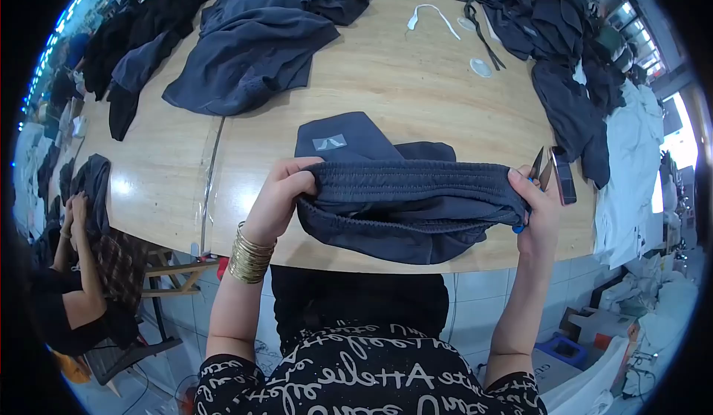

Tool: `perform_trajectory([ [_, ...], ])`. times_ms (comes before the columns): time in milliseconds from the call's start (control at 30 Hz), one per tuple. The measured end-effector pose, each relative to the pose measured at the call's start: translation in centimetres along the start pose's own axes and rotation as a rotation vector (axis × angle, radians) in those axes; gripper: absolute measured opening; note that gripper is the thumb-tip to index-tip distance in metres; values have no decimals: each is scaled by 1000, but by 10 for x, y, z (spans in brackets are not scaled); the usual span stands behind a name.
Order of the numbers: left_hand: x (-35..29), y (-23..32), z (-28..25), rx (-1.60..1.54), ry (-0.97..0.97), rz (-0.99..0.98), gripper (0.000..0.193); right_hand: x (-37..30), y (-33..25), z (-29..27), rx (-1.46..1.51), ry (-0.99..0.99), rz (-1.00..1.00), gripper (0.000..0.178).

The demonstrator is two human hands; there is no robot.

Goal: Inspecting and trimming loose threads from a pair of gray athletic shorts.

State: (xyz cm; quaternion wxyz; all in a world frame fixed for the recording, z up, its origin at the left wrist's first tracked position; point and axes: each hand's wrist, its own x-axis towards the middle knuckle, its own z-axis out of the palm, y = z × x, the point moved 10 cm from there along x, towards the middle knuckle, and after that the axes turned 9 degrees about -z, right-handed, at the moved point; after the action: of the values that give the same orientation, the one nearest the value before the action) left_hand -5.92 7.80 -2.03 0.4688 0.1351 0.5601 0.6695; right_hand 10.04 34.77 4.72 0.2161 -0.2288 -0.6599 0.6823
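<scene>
Dark blue-grey trousers [416,185] are stretched between my two hands at the front of the table, their gathered elastic waistband pulled wide and its opening facing me. At the left end of the band, my left hand [275,198] is closed with its fingers curled over the edge. My right hand [542,211] pinches the other end, thumb on top. Scissors [536,164] are also in this right hand, blades pointing away from me; a bit of blue handle shows below the fingers. Behind the band, a fabric flap with a small pale patch [330,142] lies on the table.
A phone [564,177] lies just past my right hand. More dark garments [252,58] are heaped at the far left and others [557,36] at the right. A white cord [438,12] and clear discs [480,67] lie farther back. A co-worker [78,266] handles cloth at left.
</scene>
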Motion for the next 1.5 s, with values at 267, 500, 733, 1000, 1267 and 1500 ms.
perform_trajectory([
  [267, -7, 13, 5, 564, 165, 182, 24, -47, -1, 96, -805, -749, -409, 17],
  [500, -34, 23, -41, 186, 339, 255, 20, 80, -182, -72, -1350, 436, -1052, 14],
  [733, -35, 1, -80, 226, 410, 167, 17, 105, -305, -337, -1856, 927, -540, 27],
  [1000, -11, 48, -120, 724, 842, 375, 20, 63, 11, -106, -1431, -12, -354, 13],
  [1267, 51, 97, -150, 1341, 1072, 482, 17, 10, 71, 26, -952, -203, -300, 10],
  [1500, 52, 106, 46, 355, 163, 617, 29, 7, 15, 70, -99, -152, -249, 51],
])
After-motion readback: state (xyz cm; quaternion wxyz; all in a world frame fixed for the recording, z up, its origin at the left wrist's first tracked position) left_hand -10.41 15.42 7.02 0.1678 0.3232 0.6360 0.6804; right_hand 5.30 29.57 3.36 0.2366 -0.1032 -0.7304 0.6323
